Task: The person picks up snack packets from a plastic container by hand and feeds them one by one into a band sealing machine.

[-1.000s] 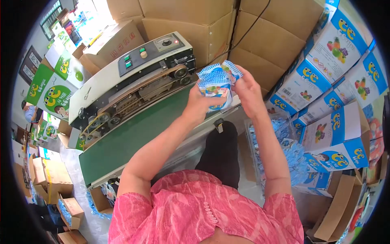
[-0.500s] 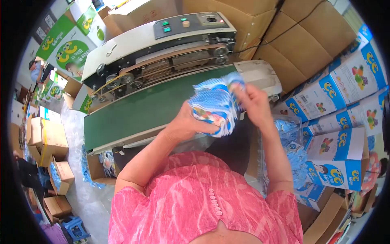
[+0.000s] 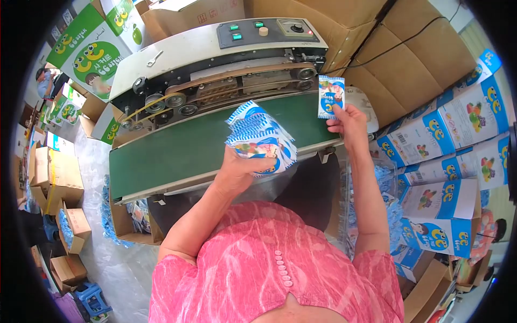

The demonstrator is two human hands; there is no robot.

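Note:
A thick stack of blue-and-white packets is gripped in my left hand, thumb across the front, over the near edge of the green belt. My right hand pinches one blue-and-white packet by its lower end and holds it upright near the belt's right end. Behind the belt stands the white-topped machine, with rollers, a brown band and a control panel on its top. The two hands are well apart.
Large brown cartons stand behind the machine. Blue-and-white printed boxes are stacked at right, beside a clear bin of blue packets. Green-and-white boxes and open cartons are at left. A person is far left.
My right hand has moved away from the stack to the right, now with a single packet in it. My left hand still holds the stack, a little further left. The view has turned and shifted.

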